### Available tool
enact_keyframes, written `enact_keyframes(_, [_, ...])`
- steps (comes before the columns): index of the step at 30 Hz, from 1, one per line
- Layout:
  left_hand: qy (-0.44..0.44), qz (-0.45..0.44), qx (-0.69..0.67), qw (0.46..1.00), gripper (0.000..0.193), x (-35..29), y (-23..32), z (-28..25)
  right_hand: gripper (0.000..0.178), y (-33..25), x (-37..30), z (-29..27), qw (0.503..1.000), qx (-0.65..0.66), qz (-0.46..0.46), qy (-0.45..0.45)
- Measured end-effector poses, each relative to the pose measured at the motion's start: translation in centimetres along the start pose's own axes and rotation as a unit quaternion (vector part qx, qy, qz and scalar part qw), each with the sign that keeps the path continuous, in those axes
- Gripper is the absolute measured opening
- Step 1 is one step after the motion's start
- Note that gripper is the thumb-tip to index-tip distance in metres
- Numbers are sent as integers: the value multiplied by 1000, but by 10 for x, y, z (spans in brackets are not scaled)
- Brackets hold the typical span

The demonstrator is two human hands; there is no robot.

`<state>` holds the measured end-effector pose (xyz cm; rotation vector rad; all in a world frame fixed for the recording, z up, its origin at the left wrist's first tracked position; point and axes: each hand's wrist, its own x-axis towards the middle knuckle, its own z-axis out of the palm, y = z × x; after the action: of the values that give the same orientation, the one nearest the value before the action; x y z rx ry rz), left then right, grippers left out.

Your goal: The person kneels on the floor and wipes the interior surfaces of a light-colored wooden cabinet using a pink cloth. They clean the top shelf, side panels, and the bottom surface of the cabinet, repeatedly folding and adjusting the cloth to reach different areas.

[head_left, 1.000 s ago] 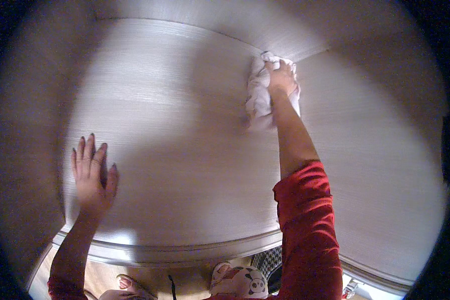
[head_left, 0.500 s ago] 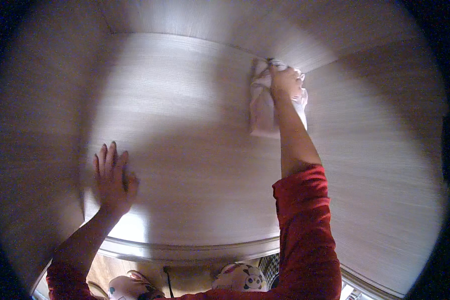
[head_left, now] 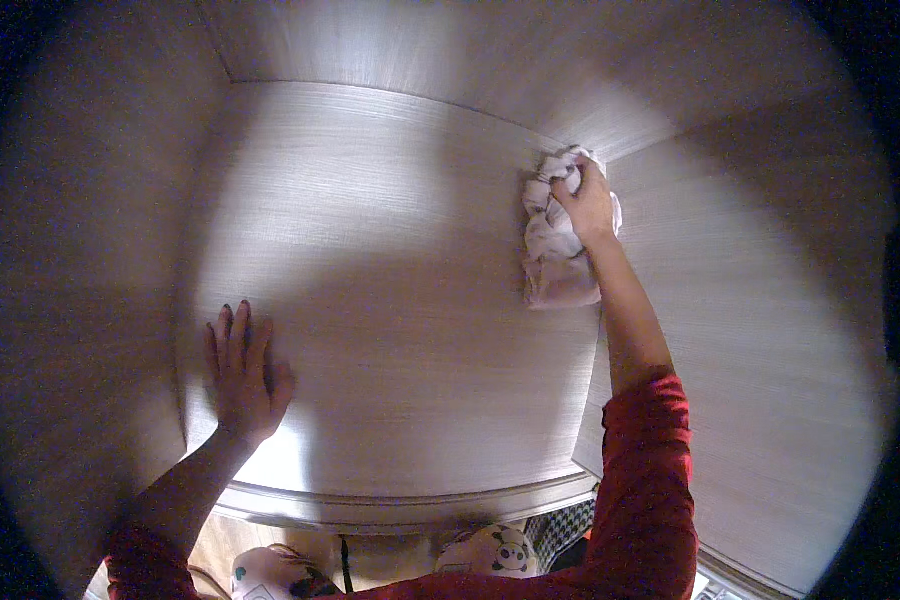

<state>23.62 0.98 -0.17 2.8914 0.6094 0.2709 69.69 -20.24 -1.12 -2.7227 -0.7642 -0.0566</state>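
Note:
A crumpled pale cloth (head_left: 560,275) lies against the shelf board (head_left: 370,390) by its far right corner. My right hand (head_left: 588,205) presses on the cloth, fingers bunched into its folds; part of the fingers is hidden in the fabric. My left hand (head_left: 247,375) rests flat on the board near its left front, fingers stretched out and holding nothing. Both arms are in red sleeves, the right one pushed up to the elbow.
Wood-grain panels enclose the board: a left wall (head_left: 80,260), a back panel (head_left: 410,50) and a right wall (head_left: 760,330). A raised front edge (head_left: 400,512) curves across the near side. Below it show my knees in panda-patterned trousers (head_left: 495,553) and a houndstooth fabric (head_left: 562,525).
My right hand and the cloth have shifted a little nearer and to the right, and the cloth is more bunched. The left hand stays flat on the board; the view has moved slightly.

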Motion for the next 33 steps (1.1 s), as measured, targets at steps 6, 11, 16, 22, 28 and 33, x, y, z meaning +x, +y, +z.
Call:
enact_keyframes(6, [-31, -21, 0, 999, 50, -12, -4, 13, 67, 14, 21, 41, 978, -162, 105, 79])
enact_keyframes(11, [-54, -46, -2, 997, 55, -22, -4, 12, 61, -69, 23, 56, 988, -141, 64, 6])
enact_keyframes(16, [-10, -30, -19, 999, 52, -30, -5, 19, 39, -177, 5, 97, 976, -128, -127, 125])
enact_keyframes(22, [-43, -43, -41, 997, 54, -32, -6, 15, 53, -261, -10, 111, 983, -48, -146, 104])
enact_keyframes(28, [-38, -49, -38, 997, 52, -33, -7, 15, 49, -348, -14, 134, 969, -8, -232, 83])
enact_keyframes(33, [-61, -64, -50, 995, 59, -36, -8, 14, 41, -401, -19, 137, 951, 59, -303, 23])
